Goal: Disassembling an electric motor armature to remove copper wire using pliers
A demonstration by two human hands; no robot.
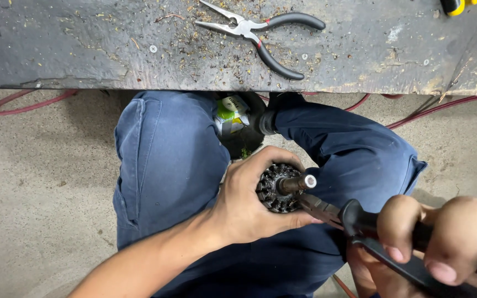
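Observation:
My left hand (248, 201) grips a dark, greasy motor armature (274, 189) with a slotted core and a short steel shaft (299, 182) pointing up and right. It rests over my lap, between my knees in blue trousers (167, 165). My right hand (443, 243), at the lower right, is closed on the black handles of a pair of pliers (360, 221). The pliers' metal jaws reach the edge of the armature core just below the shaft.
A worn, dirty workbench edge (84, 49) runs across the top. On it lie long-nose pliers (260, 33) with black handles and a yellow-and-black tool tip (455, 6). Red cables (28, 102) cross the concrete floor. A green-and-white object (230, 113) sits under the bench.

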